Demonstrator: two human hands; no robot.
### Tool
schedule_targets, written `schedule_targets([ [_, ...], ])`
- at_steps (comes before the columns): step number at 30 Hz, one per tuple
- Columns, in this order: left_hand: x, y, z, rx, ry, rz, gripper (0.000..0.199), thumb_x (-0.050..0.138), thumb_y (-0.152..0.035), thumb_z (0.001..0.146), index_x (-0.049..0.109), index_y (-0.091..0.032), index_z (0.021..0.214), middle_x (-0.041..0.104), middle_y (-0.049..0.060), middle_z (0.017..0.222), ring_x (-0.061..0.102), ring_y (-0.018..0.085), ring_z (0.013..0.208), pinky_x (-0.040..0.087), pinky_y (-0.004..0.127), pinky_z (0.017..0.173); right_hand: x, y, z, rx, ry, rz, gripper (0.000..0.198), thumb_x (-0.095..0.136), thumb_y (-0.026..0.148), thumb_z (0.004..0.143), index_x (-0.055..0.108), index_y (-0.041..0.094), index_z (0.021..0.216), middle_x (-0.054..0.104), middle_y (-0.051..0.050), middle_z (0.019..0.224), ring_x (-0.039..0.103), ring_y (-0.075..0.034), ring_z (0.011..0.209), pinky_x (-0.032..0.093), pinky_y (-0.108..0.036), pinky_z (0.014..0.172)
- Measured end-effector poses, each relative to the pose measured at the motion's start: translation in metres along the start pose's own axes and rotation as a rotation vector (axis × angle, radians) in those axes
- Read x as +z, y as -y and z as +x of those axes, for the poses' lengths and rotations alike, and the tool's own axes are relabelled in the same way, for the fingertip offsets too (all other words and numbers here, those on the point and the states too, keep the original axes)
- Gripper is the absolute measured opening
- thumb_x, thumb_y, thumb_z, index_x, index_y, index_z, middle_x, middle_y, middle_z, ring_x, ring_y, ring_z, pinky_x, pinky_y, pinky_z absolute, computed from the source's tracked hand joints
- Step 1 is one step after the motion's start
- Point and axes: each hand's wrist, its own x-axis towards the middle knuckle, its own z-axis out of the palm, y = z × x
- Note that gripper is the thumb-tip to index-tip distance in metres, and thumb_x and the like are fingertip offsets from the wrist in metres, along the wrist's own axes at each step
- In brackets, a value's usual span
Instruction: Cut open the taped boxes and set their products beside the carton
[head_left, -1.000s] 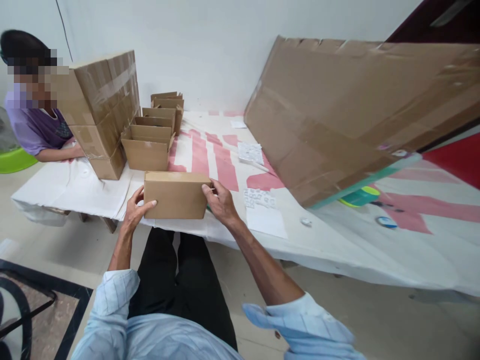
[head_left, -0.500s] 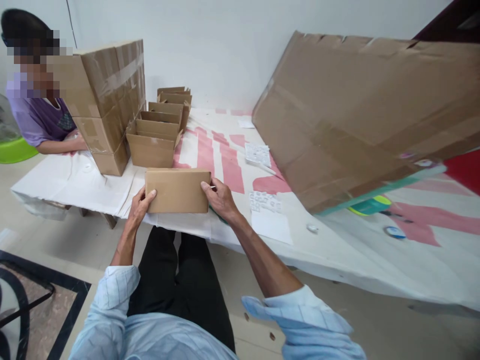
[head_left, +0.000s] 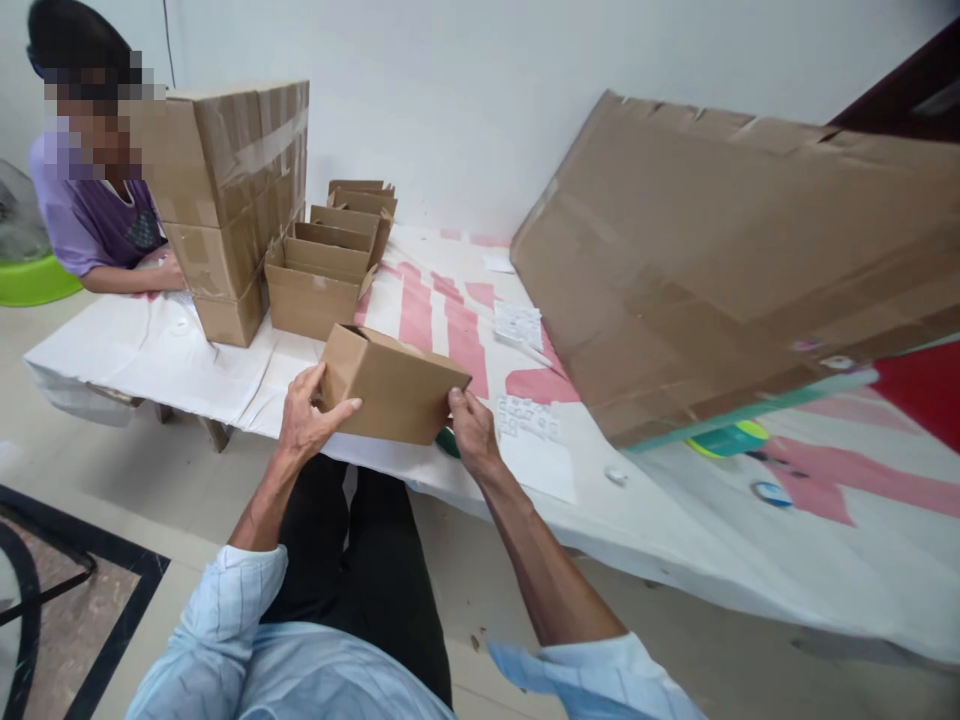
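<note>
Cloth-covered table (head_left: 150, 350): spans both sides of the taped carton stack; white, wrinkled covering, faded red patches right of the stack.
Cardboard panel (head_left: 735, 270): well right of the stack, tilted; broad, flat, creased, ragged along its top edge, with a green strip below.
Taped carton stack (head_left: 240, 200): our landmark; square-edged boxes piled flush, glossy clear tape across brown board. We log these as closed and done.
Row of open cartons (head_left: 315, 298): just right of the stack, running back towards the wall; flaps up, thin stiff walls. Closing these is unfinished, by our reading.
Carton in hand (head_left: 390, 395): right of the stack and nearer us; smooth, plain, oblong, tilted. Top mostly folded over, a dark gap at its left end, no tape we can make out; we judge it part-way closed.
Printed sheet (head_left: 536, 465): farther right of the stack, flat, matt white.
Left hand (head_left: 306, 415): thumb on the carton's front, fingers spread around its left end.
Right hand (head_left: 474, 425): thumb and bent fingers pinching the carton's right edge; fingertips hidden behind.
</note>
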Motion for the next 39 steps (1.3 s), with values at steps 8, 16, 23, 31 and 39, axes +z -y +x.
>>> schedule_targets([
  [8, 0.024, -0.023, -0.02, 0.33, -0.02, 0.204, 0.086, 0.098, -0.048, 0.068, 0.067, -0.021, 0.143, 0.061, 0.02, 0.153, 0.055, 0.039, 0.142, 0.049, 0.06, 0.119, -0.011, -0.035, -0.017, 0.188, -0.042, 0.324, 0.068, 0.07, 0.088, 0.073, 0.067, 0.024, 0.097, 0.072, -0.004, 0.098, 0.069, -0.024, 0.095, 0.062, -0.036, 0.072],
  [16, 0.043, -0.037, -0.028, 0.492, -0.014, 0.193, 0.073, 0.1, -0.053, 0.068, 0.074, -0.022, 0.129, 0.059, 0.022, 0.154, 0.058, 0.04, 0.141, 0.051, 0.061, 0.116, -0.013, -0.048, -0.015, 0.292, -0.084, 0.41, 0.056, 0.072, 0.076, 0.079, 0.068, 0.024, 0.099, 0.074, -0.002, 0.089, 0.072, -0.024, 0.088, 0.064, -0.037, 0.069],
  [23, 0.046, -0.036, -0.03, 0.518, -0.031, 0.148, 0.072, 0.098, -0.058, 0.068, 0.074, -0.022, 0.126, 0.059, 0.023, 0.155, 0.057, 0.042, 0.143, 0.05, 0.063, 0.116, -0.013, -0.048, -0.016, 0.318, -0.116, 0.445, 0.05, 0.073, 0.068, 0.081, 0.07, 0.022, 0.1, 0.075, -0.003, 0.086, 0.072, -0.025, 0.086, 0.063, -0.037, 0.067],
  [31, 0.04, -0.031, -0.03, 0.514, 0.032, 0.067, 0.083, 0.096, -0.064, 0.07, 0.067, -0.019, 0.133, 0.057, 0.026, 0.156, 0.054, 0.042, 0.147, 0.047, 0.064, 0.119, -0.012, -0.046, -0.018, 0.322, -0.118, 0.447, 0.05, 0.074, 0.068, 0.08, 0.07, 0.023, 0.1, 0.075, -0.001, 0.083, 0.072, -0.024, 0.085, 0.063, -0.035, 0.065],
  [39, 0.029, -0.027, -0.027, 0.433, 0.175, -0.024, 0.105, 0.097, -0.06, 0.07, 0.049, -0.022, 0.155, 0.047, 0.026, 0.165, 0.049, 0.041, 0.152, 0.051, 0.059, 0.117, -0.013, -0.044, -0.02, 0.299, -0.108, 0.427, 0.056, 0.073, 0.073, 0.078, 0.068, 0.022, 0.101, 0.076, -0.003, 0.086, 0.072, -0.025, 0.085, 0.061, -0.036, 0.064],
])
